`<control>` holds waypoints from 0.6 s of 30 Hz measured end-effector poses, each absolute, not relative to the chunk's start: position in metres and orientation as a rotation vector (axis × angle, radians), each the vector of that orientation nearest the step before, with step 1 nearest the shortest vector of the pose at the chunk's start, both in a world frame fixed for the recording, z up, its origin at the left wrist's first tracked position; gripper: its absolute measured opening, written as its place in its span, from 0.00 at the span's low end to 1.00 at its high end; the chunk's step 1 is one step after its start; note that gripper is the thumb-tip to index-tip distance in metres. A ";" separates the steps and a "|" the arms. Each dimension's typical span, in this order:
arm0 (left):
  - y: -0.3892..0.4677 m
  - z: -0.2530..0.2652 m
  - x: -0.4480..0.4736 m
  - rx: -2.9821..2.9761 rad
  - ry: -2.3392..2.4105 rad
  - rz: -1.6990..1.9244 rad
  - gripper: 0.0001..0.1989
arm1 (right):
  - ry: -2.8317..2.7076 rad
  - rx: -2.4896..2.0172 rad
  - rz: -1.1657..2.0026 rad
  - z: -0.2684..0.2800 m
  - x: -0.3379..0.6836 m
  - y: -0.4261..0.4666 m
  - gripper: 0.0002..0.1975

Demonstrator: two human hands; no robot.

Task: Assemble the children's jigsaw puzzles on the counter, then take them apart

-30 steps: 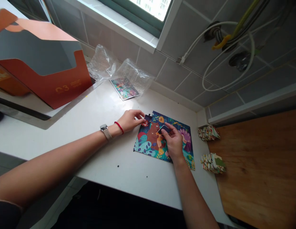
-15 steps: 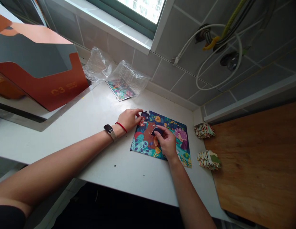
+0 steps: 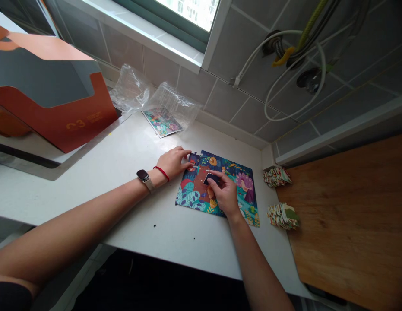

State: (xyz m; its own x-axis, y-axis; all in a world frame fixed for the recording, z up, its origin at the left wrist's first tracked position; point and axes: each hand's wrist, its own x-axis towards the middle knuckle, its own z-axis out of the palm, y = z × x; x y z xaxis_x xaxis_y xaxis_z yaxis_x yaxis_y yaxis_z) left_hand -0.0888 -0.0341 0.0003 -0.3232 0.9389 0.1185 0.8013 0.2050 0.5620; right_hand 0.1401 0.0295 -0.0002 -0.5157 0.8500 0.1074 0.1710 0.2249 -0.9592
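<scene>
A colourful jigsaw puzzle point(image 3: 201, 185) of a forest scene lies flat on the white counter, its top left corner unfilled. My left hand point(image 3: 173, 164), with a watch and a red cord at the wrist, is at the puzzle's upper left edge. Its thumb and forefinger grip a dark edge piece point(image 3: 194, 159) that lies against the rest of the picture. Over the middle of the puzzle, my right hand point(image 3: 227, 194) pinches a dark puzzle piece point(image 3: 212, 177) with a pale rim, held between thumb and fingers.
Two stacks of puzzle pieces, one farther back point(image 3: 276, 176) and one nearer point(image 3: 283, 216), stand by a wooden board point(image 3: 346, 220) on the right. Behind the puzzle lie a picture card point(image 3: 162, 122) and clear plastic bags point(image 3: 131, 88). An orange box point(image 3: 87, 116) occupies the left.
The edge piece under my left hand has shifted slightly and sits closer in line with the puzzle. My right hand keeps its piece over the middle. The view has moved a little.
</scene>
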 end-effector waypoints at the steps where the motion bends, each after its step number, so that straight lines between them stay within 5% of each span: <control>1: -0.034 0.001 -0.089 1.661 2.238 0.762 0.21 | -1.843 -0.941 1.330 0.000 0.140 0.030 0.14; 11: -0.038 0.008 -0.088 1.800 2.248 0.519 0.20 | -1.849 -0.943 1.351 -0.002 0.141 0.030 0.14; 18: -0.046 0.005 -0.102 2.035 2.187 0.727 0.23 | -1.865 -0.925 1.330 0.002 0.141 0.029 0.13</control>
